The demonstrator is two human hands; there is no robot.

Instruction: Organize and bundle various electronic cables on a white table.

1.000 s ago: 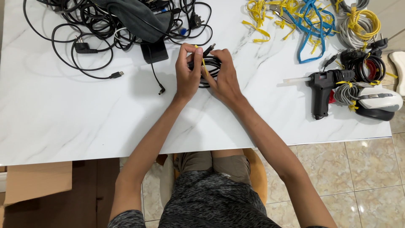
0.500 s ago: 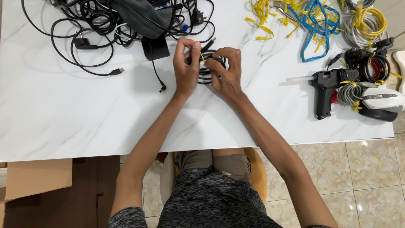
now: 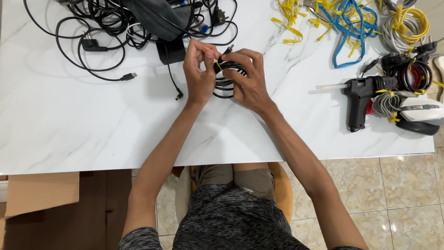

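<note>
My left hand point(image 3: 200, 76) and my right hand point(image 3: 247, 78) hold together the coiled black cable point(image 3: 225, 78) just above the white tabletop point(image 3: 92, 125), fingers pinching a yellow twist tie point(image 3: 216, 65) around it, so I judge the tying step needs next careful twisting, with the loose cable pile point(image 3: 138, 23) beyond.

Up top left, a tangle of black cables point(image 3: 99, 28) sprawls under a dark grey cloth point(image 3: 155, 18). Over on the right, a black glue gun point(image 3: 358, 99) lies beside a white computer mouse point(image 3: 423, 109), with yellow twist ties point(image 3: 289, 14) and a blue cable point(image 3: 351, 28) scattered above on the white marble table point(image 3: 83, 125).
</note>
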